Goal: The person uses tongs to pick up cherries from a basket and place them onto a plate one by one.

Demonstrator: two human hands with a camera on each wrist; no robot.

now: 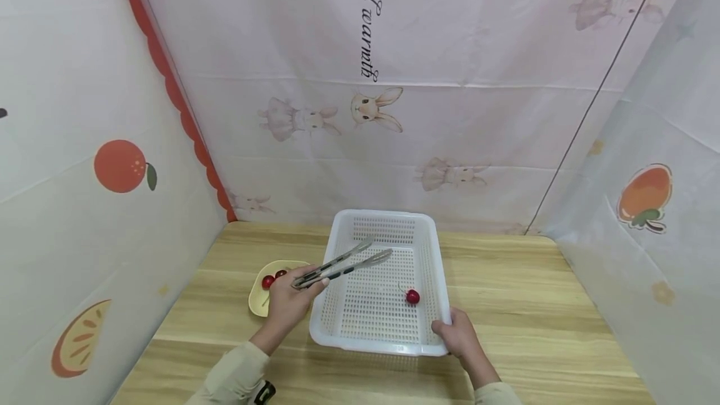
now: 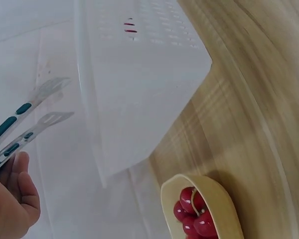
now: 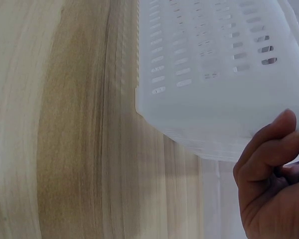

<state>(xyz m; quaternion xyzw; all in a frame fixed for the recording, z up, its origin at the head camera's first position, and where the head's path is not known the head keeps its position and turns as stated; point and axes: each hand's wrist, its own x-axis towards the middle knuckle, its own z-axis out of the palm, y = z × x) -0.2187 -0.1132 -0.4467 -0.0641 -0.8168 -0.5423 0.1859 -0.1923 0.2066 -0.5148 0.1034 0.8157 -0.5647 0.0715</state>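
Note:
My left hand (image 1: 289,305) grips a pair of tongs (image 1: 343,265) by the handle end, their two arms spread apart over the left side of a white plastic basket (image 1: 328,324). Nothing sits between the tong tips. Inside the basket lies one red cherry (image 1: 413,296) with its stem, toward the right. My right hand (image 1: 458,332) holds the basket's near right corner, thumb over the rim and curled fingers outside, as the right wrist view shows. Beside the left hand stands a yellow bowl (image 2: 229,211) holding several cherries (image 2: 205,225); the left hand partly covers it in the head view.
Beneath everything is a wooden table (image 1: 517,317). A printed cloth (image 1: 315,36) hangs behind it, and white cloths with fruit pictures enclose the left and right sides. The yellow bowl stands close to the basket's left wall.

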